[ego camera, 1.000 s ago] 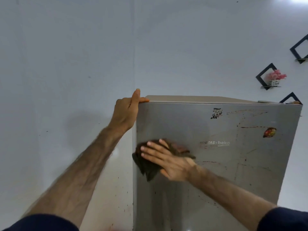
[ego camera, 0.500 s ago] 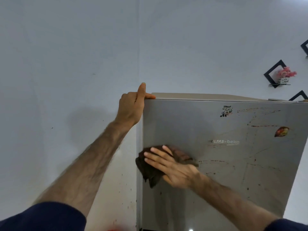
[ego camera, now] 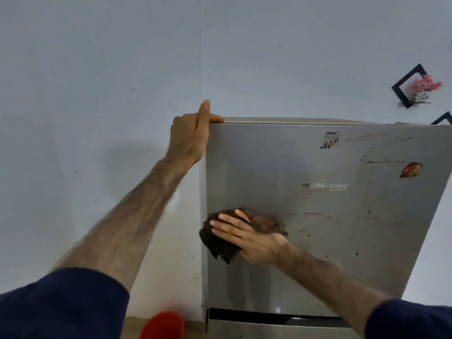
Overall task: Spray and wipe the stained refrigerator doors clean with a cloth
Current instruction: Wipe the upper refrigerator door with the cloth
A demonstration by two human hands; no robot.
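The silver upper refrigerator door fills the right half of the view, with reddish-brown streaks, specks and two stickers across its right part. My right hand presses a dark brown cloth flat against the door near its left edge, fingers spread straight over it. My left hand grips the door's top left corner, thumb lying on the top edge. The top strip of the lower door shows below a dark gap. No spray bottle is visible.
A pale wall runs to the left, speckled with small brown spots near the fridge. A red round object sits at the bottom edge beside the fridge. Black diamond wall shelves with a pink flower pot hang at upper right.
My right hand with the cloth has slid slightly down the door. The view has tilted down, bringing the door gap and the red object into sight. My left hand stays on the corner.
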